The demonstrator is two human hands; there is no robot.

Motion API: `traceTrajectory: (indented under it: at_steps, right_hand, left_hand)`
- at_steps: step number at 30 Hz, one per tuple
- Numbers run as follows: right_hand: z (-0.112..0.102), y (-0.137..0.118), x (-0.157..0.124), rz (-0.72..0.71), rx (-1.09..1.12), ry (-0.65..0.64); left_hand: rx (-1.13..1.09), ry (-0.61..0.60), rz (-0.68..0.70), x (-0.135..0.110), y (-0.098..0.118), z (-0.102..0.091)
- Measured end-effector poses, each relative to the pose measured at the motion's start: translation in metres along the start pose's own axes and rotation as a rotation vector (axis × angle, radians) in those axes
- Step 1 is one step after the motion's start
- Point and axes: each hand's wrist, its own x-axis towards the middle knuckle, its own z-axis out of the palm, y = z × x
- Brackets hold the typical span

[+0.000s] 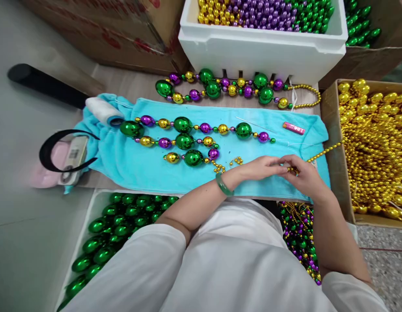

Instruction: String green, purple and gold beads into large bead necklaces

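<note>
My left hand (261, 168) and my right hand (303, 175) meet over the right part of a turquoise towel (138, 162). Both pinch a strand of small gold beads (326, 151) that runs right into a box of gold beads (376, 143). A green bangle (223, 185) circles my left wrist. On the towel to the left lies a strand of big green, purple and gold beads (187, 139), folded in three rows.
A second big-bead strand (227, 89) lies beyond the towel, before a white foam box (262, 47) of mixed beads. A pink lighter (293, 128), a thread spool (101, 110), a tray of green beads (112, 229) and tangled strands (301, 238) surround me.
</note>
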Motion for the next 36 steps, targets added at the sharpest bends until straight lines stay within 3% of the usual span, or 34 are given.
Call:
traceTrajectory:
  at_steps: [8, 10, 15, 20, 23, 26, 28, 31, 34, 36]
  right_hand:
    - [-0.026, 0.004, -0.007, 0.065, 0.002, 0.046]
    - [-0.035, 0.015, -0.011, 0.096, 0.050, 0.145]
    - [-0.047, 0.055, -0.015, 0.235, 0.107, 0.532]
    - [-0.039, 0.070, -0.002, 0.352, 0.007, 0.708]
    - [-0.040, 0.050, -0.001, 0.408, -0.214, 0.673]
    - [-0.046, 0.011, -0.008, 0.258, -0.403, 0.620]
    - [-0.049, -0.012, -0.013, 0.141, -0.103, 0.486]
    - [-0.053, -0.024, -0.018, 0.190, 0.274, 0.321]
    - [-0.054, -0.014, -0.022, 0.331, 0.150, 0.317]
    - [-0.058, -0.008, -0.028, 0.415, 0.002, 0.230]
  left_hand:
    - [-0.122, -0.045, -0.220, 0.003, 0.005, -0.003]
    - [-0.125, -0.029, -0.265, -0.001, 0.007, -0.006]
    - [-0.111, 0.009, -0.316, -0.009, 0.008, -0.013]
    - [-0.037, 0.064, -0.333, -0.008, 0.014, -0.014]
    - [-0.061, 0.088, -0.326, -0.004, 0.026, -0.015]
    - [-0.066, 0.100, -0.268, 0.005, 0.048, -0.009]
    - [-0.034, 0.147, -0.175, 0.015, 0.061, 0.001]
    - [0.066, 0.276, -0.017, 0.028, 0.067, 0.026]
    - [0.141, 0.341, -0.022, 0.032, 0.057, 0.049]
    - [0.155, 0.315, -0.077, 0.029, 0.050, 0.059]
